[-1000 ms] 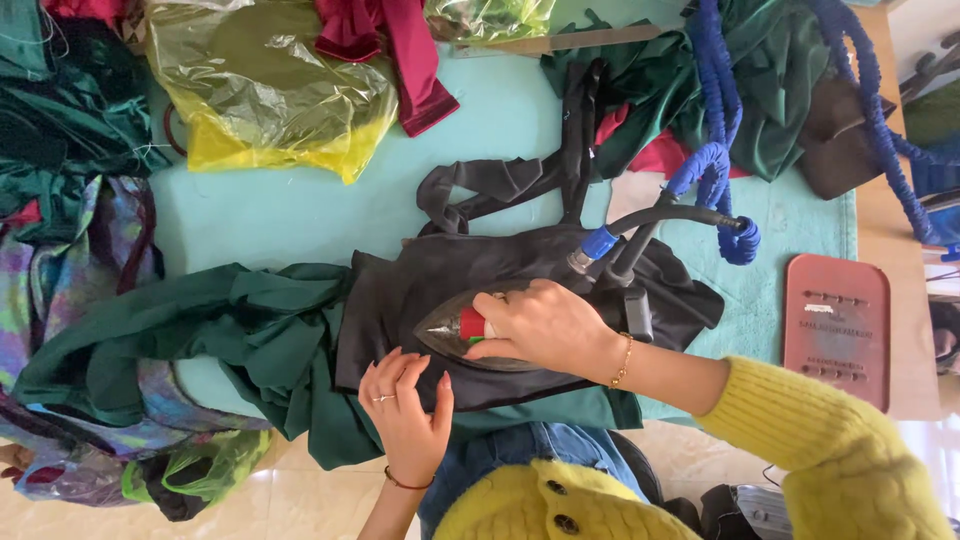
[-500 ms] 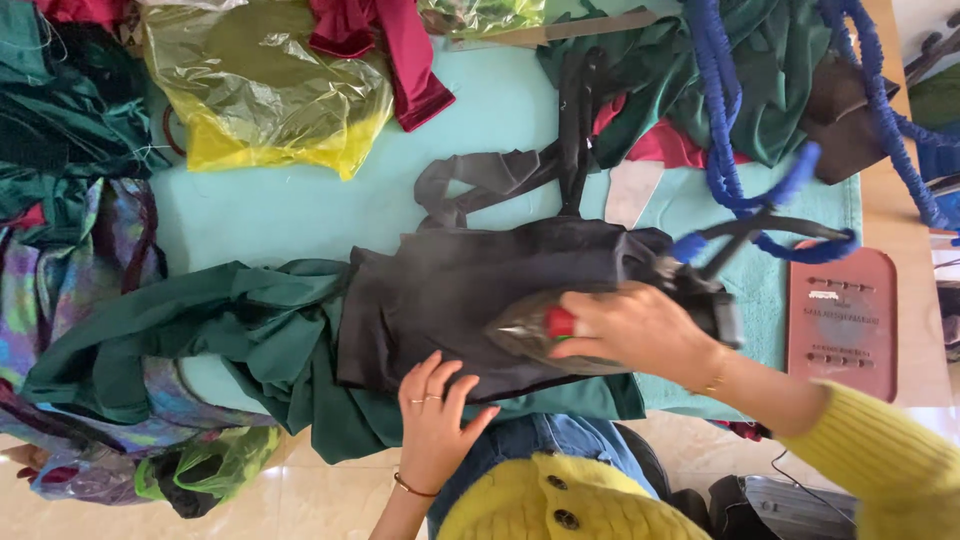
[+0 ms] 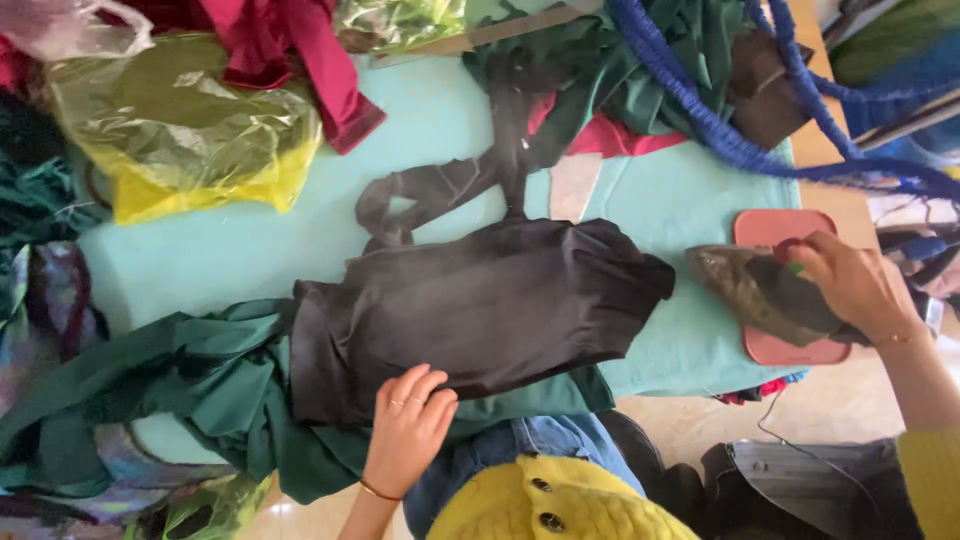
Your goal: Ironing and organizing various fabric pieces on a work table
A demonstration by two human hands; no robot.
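Black, thin cloth, the garment (image 3: 480, 305) lies flat in the middle of the turquoise table (image 3: 200, 270); it looks soft and slippery, best held at an edge. The left hand (image 3: 408, 430) presses spread on its near edge. The right hand (image 3: 850, 285) grips the iron (image 3: 760, 292), heavy and rigid, over the pink rest (image 3: 775, 228) at right.

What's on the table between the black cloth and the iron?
Nothing: in the head view, only bare turquoise table cover shows between the black cloth and the iron, held by the right hand.

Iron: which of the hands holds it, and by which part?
The right hand grips the iron by its handle, over the pink rest. The left hand presses the black garment.
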